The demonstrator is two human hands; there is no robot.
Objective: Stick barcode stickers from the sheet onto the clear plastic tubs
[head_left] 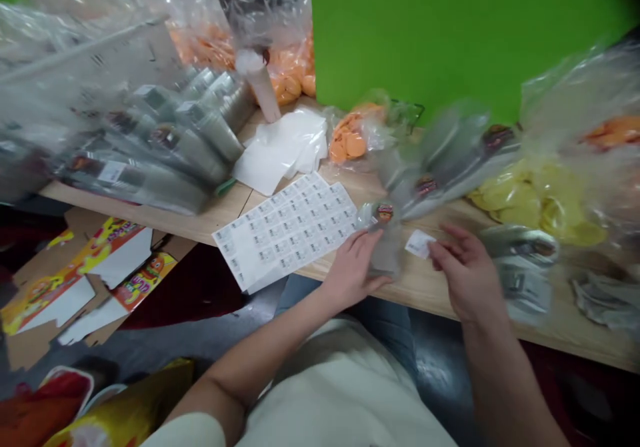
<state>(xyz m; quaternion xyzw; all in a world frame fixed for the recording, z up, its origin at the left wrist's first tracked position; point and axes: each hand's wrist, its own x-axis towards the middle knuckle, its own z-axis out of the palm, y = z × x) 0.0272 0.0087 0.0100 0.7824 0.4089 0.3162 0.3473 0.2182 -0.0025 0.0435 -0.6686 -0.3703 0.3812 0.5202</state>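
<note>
the right hand (pixel 465 267) is pinching a small white label (pixel 419 244) between thumb and fingertips, holding it by one edge, probably so that the rest of it is staying free. the left hand (pixel 353 267) is lying over a clear pouch (pixel 390 254), seemingly keeping it steady and flat; whether it is gripping the film or only pressing it, i cannot tell. just left of the left hand, printed label sheets (pixel 285 234) are overlapping at the table edge, perhaps for easy reach. just right of the right hand, more clear packs (pixel 525 267) are lying, apparently set aside from the pouch. beyond both hands, long clear packs (pixel 450 160) are leaning together, with bagged orange discs (pixel 350 137) sitting to their left and bagged yellow discs (pixel 545 197) to their right. farther left of the left hand, stacked clear packs (pixel 200 120) are crowding the wood-toned table (pixel 197 224). a green panel (pixel 450 34) is standing behind everything, while below and left of the hands, bright printed cardboard (pixel 120 254) and a yellow bag (pixel 130 407) are resting near the grey floor (pixel 230 334).
</note>
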